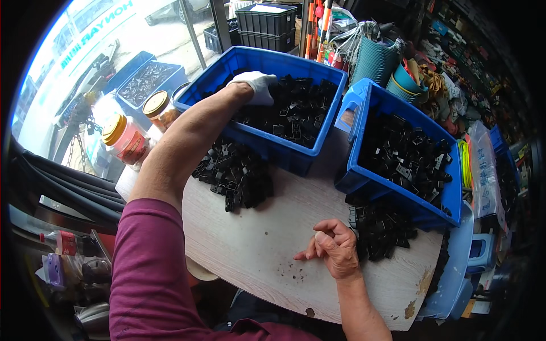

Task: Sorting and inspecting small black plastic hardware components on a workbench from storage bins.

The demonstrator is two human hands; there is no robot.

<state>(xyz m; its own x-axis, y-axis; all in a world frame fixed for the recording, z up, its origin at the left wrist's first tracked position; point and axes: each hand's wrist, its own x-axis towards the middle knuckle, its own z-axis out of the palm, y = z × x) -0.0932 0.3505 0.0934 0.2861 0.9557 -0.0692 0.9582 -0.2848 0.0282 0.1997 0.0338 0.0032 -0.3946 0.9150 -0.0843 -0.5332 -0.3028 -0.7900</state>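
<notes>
Meanwhile, gloved left hand (256,85) outstretched into blue bin (318,68) — grasp indiscernible; right hand's (335,250) fingers (325,226) curled, empty.

Black plastic clips (296,111) heaped in blue bin (227,65) (nearly full).

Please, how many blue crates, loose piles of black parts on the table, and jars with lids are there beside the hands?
Blue crates: 2
Piles of black parts on the table: 2
Jars with lids: 2
Total: 6
</notes>
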